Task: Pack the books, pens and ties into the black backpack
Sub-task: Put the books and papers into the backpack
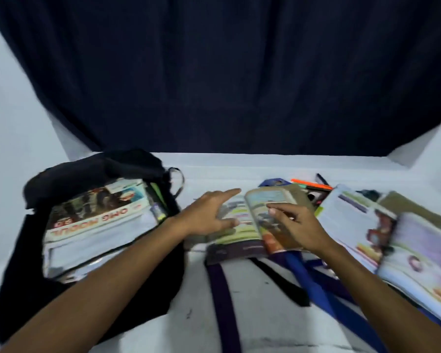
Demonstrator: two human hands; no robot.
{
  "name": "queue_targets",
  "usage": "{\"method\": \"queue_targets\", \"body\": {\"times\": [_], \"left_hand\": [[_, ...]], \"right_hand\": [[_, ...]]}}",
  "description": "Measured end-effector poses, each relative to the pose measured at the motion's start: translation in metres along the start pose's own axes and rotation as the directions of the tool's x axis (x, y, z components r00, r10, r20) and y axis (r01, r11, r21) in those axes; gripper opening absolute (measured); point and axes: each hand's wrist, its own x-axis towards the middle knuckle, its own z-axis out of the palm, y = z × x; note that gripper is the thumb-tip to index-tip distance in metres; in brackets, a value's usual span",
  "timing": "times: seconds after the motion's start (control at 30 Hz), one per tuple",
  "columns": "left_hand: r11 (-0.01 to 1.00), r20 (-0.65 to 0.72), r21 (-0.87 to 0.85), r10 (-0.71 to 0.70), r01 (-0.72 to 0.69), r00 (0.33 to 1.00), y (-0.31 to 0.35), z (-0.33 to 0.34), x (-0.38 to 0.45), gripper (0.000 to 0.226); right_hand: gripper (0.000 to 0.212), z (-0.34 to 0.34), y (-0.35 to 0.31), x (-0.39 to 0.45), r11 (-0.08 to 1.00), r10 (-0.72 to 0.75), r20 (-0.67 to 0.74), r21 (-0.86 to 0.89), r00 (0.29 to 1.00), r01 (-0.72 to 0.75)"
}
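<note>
White table (239, 314): both hands (209, 215) rest on an open book (262, 220).

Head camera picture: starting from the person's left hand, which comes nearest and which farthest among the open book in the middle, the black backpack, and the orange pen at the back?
From the left hand:
1. The open colourful book in the middle, right under its fingers.
2. The black fabric backpack, off to the left, already holding books.
3. The orange pen, farthest, at the back right.

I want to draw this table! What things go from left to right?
Black backpack with books inside → left hand → open book under both hands → right hand → big open books.
</note>
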Motion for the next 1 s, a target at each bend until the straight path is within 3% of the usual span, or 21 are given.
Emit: {"method": "queue_targets", "body": {"times": [0.1,0.23,0.37,0.47,0.53,0.63,0.7,0.83,1.0], "left_hand": [[0.995,0.057,-0.103,0.006,0.000,0.998,0.049,0.045,0.031,0.076],[0.983,0.083,-0.180,-0.023,0.037,0.996,0.111,0.097,0.084,0.069],[0.979,0.070,-0.191,-0.061,0.074,0.996,0.148,0.135,0.131,0.065],[0.979,0.112,-0.096,-0.167,0.178,0.980,0.160,0.156,0.162,0.069],[0.972,0.164,-0.040,-0.223,0.233,0.961,0.162,0.167,0.177,0.072],[0.962,0.119,-0.019,-0.267,0.271,0.956,0.165,0.178,0.191,0.061],[0.960,0.094,-0.010,-0.278,0.280,0.956,0.165,0.179,0.198,0.058],[0.950,0.102,-0.101,-0.284,0.294,0.953,0.156,0.174,0.208,0.063],[0.900,0.120,-0.288,-0.306,0.328,0.945,0.147,0.160,0.215,0.057]], "right_hand": [[0.019,-0.072,0.040,-0.032,0.995,0.081,-0.147,-0.044,0.986,-0.088],[0.015,-0.159,0.081,-0.088,0.971,0.234,-0.317,0.037,0.919,-0.235],[0.015,-0.225,0.116,-0.145,0.922,0.359,-0.490,0.053,0.794,-0.384],[0.027,-0.248,0.127,-0.185,0.859,0.483,-0.566,0.156,0.669,-0.488],[0.031,-0.253,0.126,-0.204,0.836,0.512,-0.571,0.158,0.642,-0.525],[0.031,-0.261,0.133,-0.214,0.824,0.537,-0.570,0.194,0.622,-0.532],[0.025,-0.263,0.138,-0.213,0.781,0.622,-0.524,0.358,0.582,-0.512],[0.022,-0.264,0.137,-0.202,0.549,0.800,-0.323,0.735,0.507,-0.399],[0.022,-0.263,0.140,-0.191,0.380,0.867,-0.222,0.873,0.445,-0.305]]}}
